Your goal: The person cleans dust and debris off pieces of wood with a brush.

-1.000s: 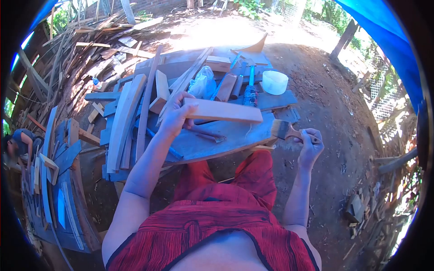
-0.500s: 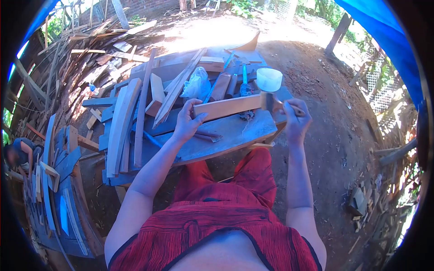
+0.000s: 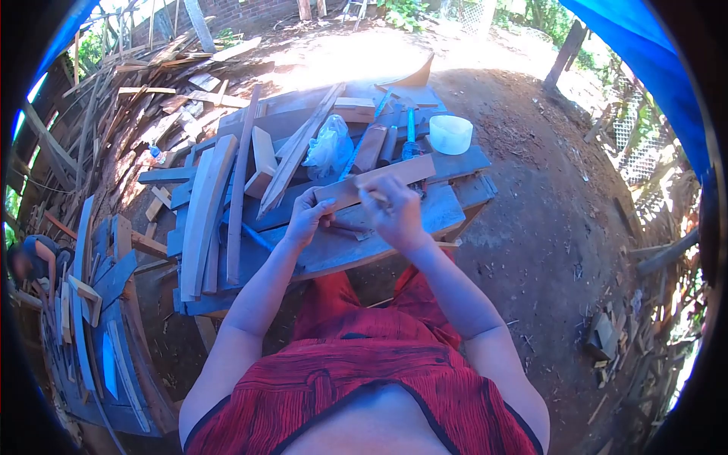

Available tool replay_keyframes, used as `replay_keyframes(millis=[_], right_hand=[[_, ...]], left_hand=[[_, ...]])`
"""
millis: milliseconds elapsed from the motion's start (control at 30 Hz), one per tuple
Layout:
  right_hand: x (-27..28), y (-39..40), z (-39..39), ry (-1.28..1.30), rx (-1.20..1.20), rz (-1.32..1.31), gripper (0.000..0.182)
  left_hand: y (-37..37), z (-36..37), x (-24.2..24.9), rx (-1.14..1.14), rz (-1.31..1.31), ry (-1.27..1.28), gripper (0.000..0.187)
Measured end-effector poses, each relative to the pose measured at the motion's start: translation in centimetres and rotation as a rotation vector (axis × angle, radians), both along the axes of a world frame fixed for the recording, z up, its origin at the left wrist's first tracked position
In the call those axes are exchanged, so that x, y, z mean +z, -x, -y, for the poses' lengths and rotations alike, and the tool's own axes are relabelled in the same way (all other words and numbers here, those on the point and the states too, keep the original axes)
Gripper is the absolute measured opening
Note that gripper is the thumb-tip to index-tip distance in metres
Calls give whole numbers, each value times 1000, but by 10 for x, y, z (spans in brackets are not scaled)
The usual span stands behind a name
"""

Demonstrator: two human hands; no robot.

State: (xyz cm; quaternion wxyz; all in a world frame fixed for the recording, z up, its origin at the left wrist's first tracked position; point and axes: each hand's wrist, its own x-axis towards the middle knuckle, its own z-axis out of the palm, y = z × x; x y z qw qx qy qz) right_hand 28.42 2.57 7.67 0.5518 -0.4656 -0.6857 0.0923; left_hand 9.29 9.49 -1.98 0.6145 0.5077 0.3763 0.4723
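Note:
My left hand [image 3: 306, 218] grips the near-left end of a flat wooden board [image 3: 412, 170], thumb on top. The board is held at a slant above the workbench, its far end up and to the right. My right hand [image 3: 396, 217] is closed around a paintbrush [image 3: 373, 194] and sits over the left part of the board. The bristles are partly hidden by the hand, so their exact contact with the wood is hard to tell. Beyond the board's far end stands a white plastic tub [image 3: 450, 135].
The workbench [image 3: 334, 258] carries wooden strips [image 3: 208, 212], a crumpled plastic bag [image 3: 329, 145], a brown block [image 3: 370, 148] and a blue-handled tool [image 3: 411, 136]. Scrap wood [image 3: 163, 98] is piled left. Another person [image 3: 39, 256] is at the far left beside more timber.
My right hand has swept left with the paintbrush, from the board's far end to near my left hand. The board has tilted, its right end rising slightly.

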Motion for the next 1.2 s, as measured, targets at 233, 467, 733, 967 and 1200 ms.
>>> replay_keyframes(millis=[233,467,733,967,1200], right_hand=[[-7,7,-15,164,321,-331,7],[-22,-60,-35,248,147,-632,2],[-39,-145,-46,111,-220,-514,1],[-34,-113,-44,-143,-350,64,6],[-22,-34,-28,-172,-186,163,10]], left_hand=[[4,0,-8,-33,62,1,16],[5,-3,-19,-7,104,64,17],[7,-3,-21,-25,100,76,17],[6,0,-17,-18,121,74,16],[7,-1,-17,-26,139,83,16]])
